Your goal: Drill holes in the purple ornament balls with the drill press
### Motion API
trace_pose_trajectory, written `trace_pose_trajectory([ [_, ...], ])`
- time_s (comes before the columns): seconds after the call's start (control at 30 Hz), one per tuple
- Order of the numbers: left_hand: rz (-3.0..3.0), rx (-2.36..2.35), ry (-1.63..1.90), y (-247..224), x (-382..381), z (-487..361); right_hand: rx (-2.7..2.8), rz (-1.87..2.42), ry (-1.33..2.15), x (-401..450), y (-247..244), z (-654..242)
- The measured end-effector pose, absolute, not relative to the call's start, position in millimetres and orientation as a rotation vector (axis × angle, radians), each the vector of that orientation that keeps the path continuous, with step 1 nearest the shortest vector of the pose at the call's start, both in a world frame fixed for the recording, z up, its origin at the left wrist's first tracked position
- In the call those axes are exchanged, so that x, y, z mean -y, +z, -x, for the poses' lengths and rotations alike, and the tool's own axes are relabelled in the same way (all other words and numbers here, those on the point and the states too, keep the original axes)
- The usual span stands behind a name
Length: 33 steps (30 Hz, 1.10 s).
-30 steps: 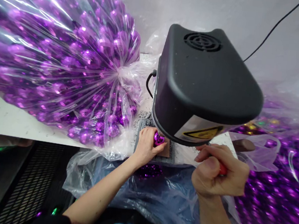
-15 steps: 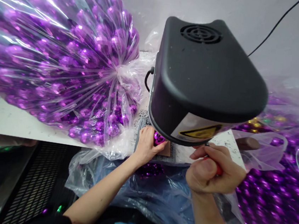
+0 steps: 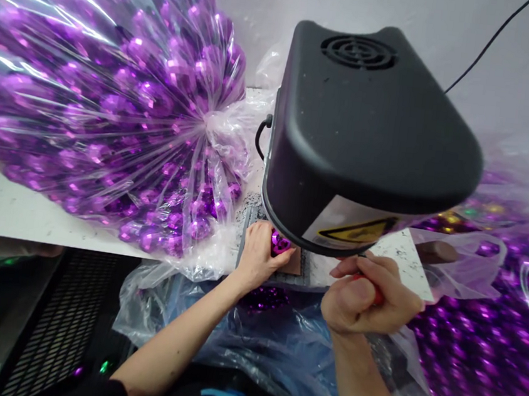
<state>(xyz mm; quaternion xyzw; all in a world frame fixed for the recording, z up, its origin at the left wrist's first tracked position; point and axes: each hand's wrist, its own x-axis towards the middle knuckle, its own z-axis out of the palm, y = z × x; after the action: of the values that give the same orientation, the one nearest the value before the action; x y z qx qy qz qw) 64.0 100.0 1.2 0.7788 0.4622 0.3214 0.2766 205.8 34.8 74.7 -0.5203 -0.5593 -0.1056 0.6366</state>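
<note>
My left hand (image 3: 258, 249) is closed around a shiny purple faceted ball (image 3: 280, 242), pressing it down over a small brown block (image 3: 292, 262) on the grey base plate (image 3: 245, 237). Directly above, the black housing of a bench machine (image 3: 372, 115), much like a drill press, hides whatever tool it carries. My right hand (image 3: 371, 295) is wrapped around a red handle (image 3: 378, 294) at the front right, below the housing's warning label (image 3: 349, 224). Most of that handle is covered by my fingers.
A bulging clear bag of purple balls (image 3: 113, 113) fills the left of the white table (image 3: 31, 211). On the right lies another heap of purple balls (image 3: 484, 359). Clear plastic sheeting (image 3: 277, 350) covers my lap. Dark shavings lie around the base plate.
My right hand has shifted slightly left with the red handle. My left hand keeps its hold on the purple ball. The view has tilted slightly.
</note>
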Motion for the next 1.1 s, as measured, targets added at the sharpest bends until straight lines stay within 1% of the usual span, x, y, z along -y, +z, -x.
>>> trace_pose_trajectory([
  [0.2, -2.098, -1.215, 0.886, -0.6, -100.8, -63.2, 1.296, 1.166, -0.362, -44.0, 49.7, -206.6],
  [0.3, -2.094, -1.22, 0.895, 1.9, -100.9, -63.3, 1.349, 1.184, -0.406, -40.3, 51.6, -209.7],
  [0.4, -2.107, -1.21, 0.925, 6.0, -100.0, -62.6, 1.37, 1.22, -0.477, -36.0, 83.7, -216.4],
  [0.53, -2.139, -1.191, 0.957, 7.9, -100.0, -62.1, 1.322, 1.359, -0.615, -57.3, 154.3, -227.1],
  [0.6, -2.134, -1.177, 0.959, 7.2, -100.5, -63.0, 1.303, 1.405, -0.542, -78.8, 182.3, -231.2],
  [0.67, -2.113, -1.17, 0.962, 7.4, -99.1, -63.1, 1.275, 1.43, -0.348, -98.3, 198.1, -234.0],
  [0.77, -1.997, -1.194, 0.974, 13.6, -87.3, -54.9, 1.256, 1.387, -0.187, -112.7, 202.6, -236.8],
  [0.87, -1.838, -1.121, 0.933, 27.6, -60.2, -31.1, 1.242, 1.386, -0.201, -113.2, 198.0, -239.6],
  [1.0, -1.845, -0.859, 0.701, 36.4, -16.5, 8.4, 1.226, 1.39, -0.223, -113.1, 195.4, -241.2],
  [1.1, -1.87, -0.826, 0.502, 16.2, 3.2, 23.1, 1.207, 1.385, -0.24, -115.6, 195.7, -240.4],
])
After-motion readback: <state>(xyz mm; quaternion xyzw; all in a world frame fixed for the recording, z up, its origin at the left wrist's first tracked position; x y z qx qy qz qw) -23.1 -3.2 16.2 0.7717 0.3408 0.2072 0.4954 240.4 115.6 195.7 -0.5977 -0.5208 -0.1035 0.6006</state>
